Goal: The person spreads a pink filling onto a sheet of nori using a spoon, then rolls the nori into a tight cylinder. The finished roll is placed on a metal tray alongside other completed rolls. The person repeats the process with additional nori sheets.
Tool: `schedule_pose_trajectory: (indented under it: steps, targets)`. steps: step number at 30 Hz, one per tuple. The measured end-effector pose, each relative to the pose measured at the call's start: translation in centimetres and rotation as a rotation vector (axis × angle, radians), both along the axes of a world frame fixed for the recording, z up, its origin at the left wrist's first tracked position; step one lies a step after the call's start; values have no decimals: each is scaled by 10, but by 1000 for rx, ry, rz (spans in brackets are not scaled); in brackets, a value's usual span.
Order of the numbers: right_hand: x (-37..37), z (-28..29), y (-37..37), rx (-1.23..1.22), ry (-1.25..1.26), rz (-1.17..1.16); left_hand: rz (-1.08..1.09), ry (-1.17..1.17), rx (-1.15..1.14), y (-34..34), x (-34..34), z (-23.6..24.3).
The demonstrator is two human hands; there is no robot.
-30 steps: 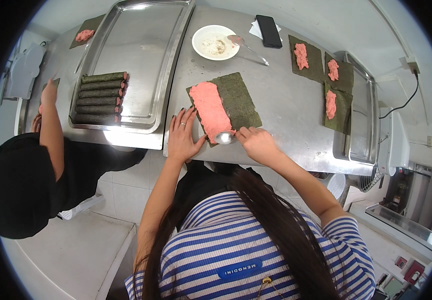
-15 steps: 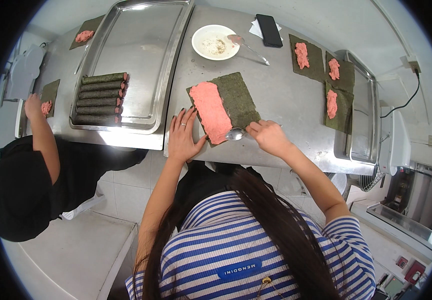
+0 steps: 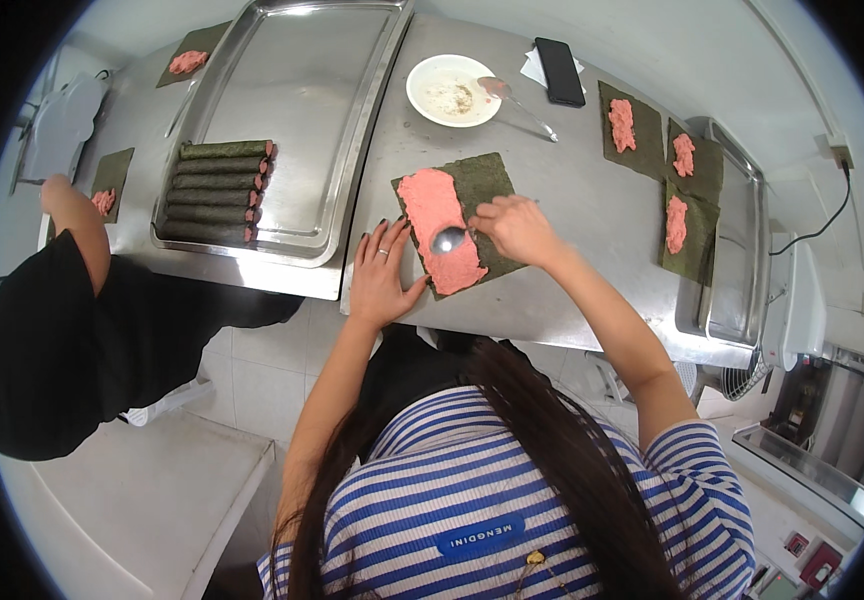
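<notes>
A dark seaweed sheet [image 3: 482, 185] lies on the steel table in front of me, its left half covered with pink paste [image 3: 437, 225]. My right hand [image 3: 514, 228] holds a metal spoon [image 3: 449, 239], whose bowl rests on the paste. My left hand [image 3: 382, 278] lies flat with fingers spread at the sheet's near left corner, fingertips touching its edge.
A steel tray [image 3: 292, 120] at the left holds several rolled seaweed rolls [image 3: 217, 190]. A white bowl [image 3: 452, 90] with a spoon and a black phone [image 3: 560, 71] sit farther back. Three sheets with pink paste [image 3: 674, 185] lie at the right. Another person in black [image 3: 62, 320] works at the left.
My right hand has moved up from the sheet's near corner onto the sheet, bringing the spoon onto the pink paste. The person at the left has shifted an arm.
</notes>
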State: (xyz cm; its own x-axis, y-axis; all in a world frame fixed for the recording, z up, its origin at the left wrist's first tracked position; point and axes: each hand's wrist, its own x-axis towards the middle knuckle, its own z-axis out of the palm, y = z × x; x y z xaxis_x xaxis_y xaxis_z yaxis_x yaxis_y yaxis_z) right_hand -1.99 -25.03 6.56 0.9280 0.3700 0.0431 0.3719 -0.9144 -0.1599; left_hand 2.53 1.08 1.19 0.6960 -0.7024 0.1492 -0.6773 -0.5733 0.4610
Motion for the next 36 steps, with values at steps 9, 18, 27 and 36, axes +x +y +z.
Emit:
schedule_pose_trajectory:
  steps: [9,18,27,36]
  targets:
    - [66,-7,1,-23,-178,-12,8,-4,-16,0,-1,0]
    - [91,-1,7,-104,-122,-71,13,3,-16,0,-1,-1]
    - [93,19,-3,-133,67,-281,7,-5,2,0,-1,0]
    - [76,7,31,-60,92,-305,6,-14,3,0,-1,-1]
